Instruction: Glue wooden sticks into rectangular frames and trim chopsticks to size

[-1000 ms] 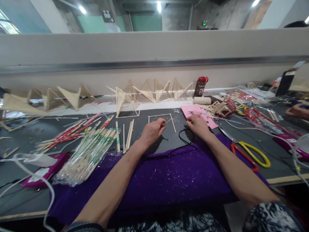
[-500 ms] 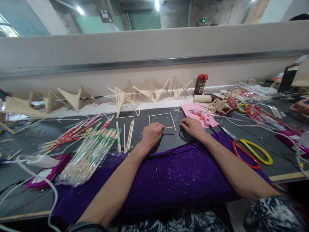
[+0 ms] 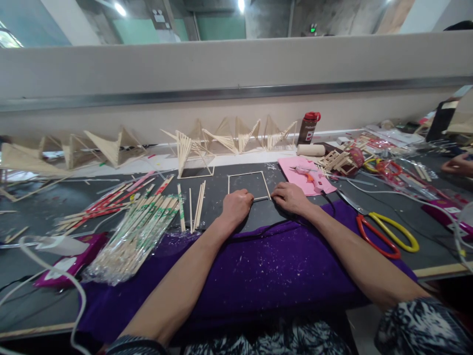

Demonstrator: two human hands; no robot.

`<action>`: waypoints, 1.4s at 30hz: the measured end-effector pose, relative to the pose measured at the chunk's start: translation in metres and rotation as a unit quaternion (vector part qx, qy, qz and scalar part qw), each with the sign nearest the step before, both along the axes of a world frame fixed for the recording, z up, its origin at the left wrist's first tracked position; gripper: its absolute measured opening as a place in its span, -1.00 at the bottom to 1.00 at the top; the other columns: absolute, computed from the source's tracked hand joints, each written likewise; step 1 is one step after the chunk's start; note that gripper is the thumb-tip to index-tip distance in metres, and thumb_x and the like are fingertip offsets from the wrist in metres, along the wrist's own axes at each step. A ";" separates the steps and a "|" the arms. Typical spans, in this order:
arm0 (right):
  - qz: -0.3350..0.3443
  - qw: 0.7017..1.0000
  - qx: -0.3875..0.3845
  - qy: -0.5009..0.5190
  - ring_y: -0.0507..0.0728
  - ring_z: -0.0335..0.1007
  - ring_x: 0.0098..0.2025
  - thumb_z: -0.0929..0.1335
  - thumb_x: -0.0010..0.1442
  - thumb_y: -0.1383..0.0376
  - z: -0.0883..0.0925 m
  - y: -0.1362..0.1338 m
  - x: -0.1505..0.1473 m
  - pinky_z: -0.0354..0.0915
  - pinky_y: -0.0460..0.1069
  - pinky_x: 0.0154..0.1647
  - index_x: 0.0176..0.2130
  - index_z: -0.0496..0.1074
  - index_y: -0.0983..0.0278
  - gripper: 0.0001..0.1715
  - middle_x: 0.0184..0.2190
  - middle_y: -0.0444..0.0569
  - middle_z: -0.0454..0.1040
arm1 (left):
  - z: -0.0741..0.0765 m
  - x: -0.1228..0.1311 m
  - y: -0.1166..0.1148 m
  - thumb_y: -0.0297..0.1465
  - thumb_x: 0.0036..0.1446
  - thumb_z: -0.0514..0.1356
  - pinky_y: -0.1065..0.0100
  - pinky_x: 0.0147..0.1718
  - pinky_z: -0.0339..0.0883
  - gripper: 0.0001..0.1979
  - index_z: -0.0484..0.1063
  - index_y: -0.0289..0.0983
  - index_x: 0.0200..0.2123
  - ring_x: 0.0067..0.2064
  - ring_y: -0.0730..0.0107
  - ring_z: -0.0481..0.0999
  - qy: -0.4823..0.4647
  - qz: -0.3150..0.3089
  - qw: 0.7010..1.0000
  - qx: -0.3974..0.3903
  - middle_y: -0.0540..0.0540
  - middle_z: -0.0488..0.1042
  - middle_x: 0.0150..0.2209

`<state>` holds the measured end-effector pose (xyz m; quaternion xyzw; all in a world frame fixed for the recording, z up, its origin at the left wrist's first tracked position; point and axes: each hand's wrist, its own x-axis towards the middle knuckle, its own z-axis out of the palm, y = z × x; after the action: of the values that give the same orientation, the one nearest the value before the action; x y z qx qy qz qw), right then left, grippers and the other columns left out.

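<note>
A square frame of thin wooden sticks [image 3: 246, 173] lies flat on the dark table [image 3: 55, 209] in front of me. My left hand [image 3: 235, 206] is curled closed, its fingertips on the left end of the frame's near stick. My right hand [image 3: 290, 197] has its fingers bent and pressed together at the frame's near right corner. Both forearms rest on a purple cloth [image 3: 258, 276] speckled with white bits. A black cable [image 3: 271, 227] runs under my hands.
A plastic-wrapped bundle of chopsticks [image 3: 140, 231] and loose sticks [image 3: 195, 202] lie to the left. On the right are a pink mat [image 3: 295, 170] with a glue gun [image 3: 308, 175], and yellow-red scissors [image 3: 388, 231]. Finished stick models [image 3: 221, 138] and a red-capped bottle [image 3: 307, 128] stand behind. Another person's hand [image 3: 458, 165] is far right.
My left hand has laid down the stick it held; it now forms the near side of the square. Both hands have closed in on that side, the right coming off the pink mat.
</note>
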<state>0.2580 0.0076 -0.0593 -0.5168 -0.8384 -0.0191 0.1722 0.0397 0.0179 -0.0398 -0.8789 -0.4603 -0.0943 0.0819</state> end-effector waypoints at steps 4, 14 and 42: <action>-0.004 1.000 0.002 0.011 0.09 0.30 -0.19 0.24 0.14 0.29 -0.001 -0.002 -0.001 0.17 -0.04 -0.14 -0.24 0.51 0.22 -0.72 -0.26 -0.02 0.44 | 0.000 0.001 0.001 -0.33 0.18 -0.03 0.37 -0.48 0.11 -0.70 0.51 -0.21 -0.35 -0.32 0.31 0.43 0.010 -0.006 1.000 0.006 -0.13 0.44 -0.36; 0.011 1.000 0.002 0.027 0.10 0.31 -0.18 0.27 0.12 0.28 -0.002 -0.003 -0.003 0.18 -0.03 -0.13 -0.25 0.51 0.22 -0.76 -0.26 -0.02 0.45 | 0.005 0.003 -0.002 -0.32 0.19 -0.05 0.39 -0.47 0.10 -0.67 0.51 -0.25 -0.33 -0.29 0.31 0.44 0.011 -0.006 1.000 -0.019 -0.15 0.45 -0.34; 0.012 0.999 0.003 0.048 0.07 0.31 -0.20 0.26 0.12 0.32 -0.004 -0.003 -0.003 0.21 -0.07 -0.17 -0.27 0.51 0.23 -0.75 -0.28 -0.03 0.43 | 0.005 0.004 0.005 -0.37 0.16 -0.05 0.39 -0.44 0.18 -0.69 0.50 -0.27 -0.31 -0.31 0.29 0.46 0.050 -0.017 0.998 -0.041 -0.16 0.45 -0.33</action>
<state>0.2548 0.0046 -0.0634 -0.5069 -0.8349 0.0052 0.2144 0.0437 0.0224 -0.0345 -0.8929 -0.4441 -0.0325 0.0675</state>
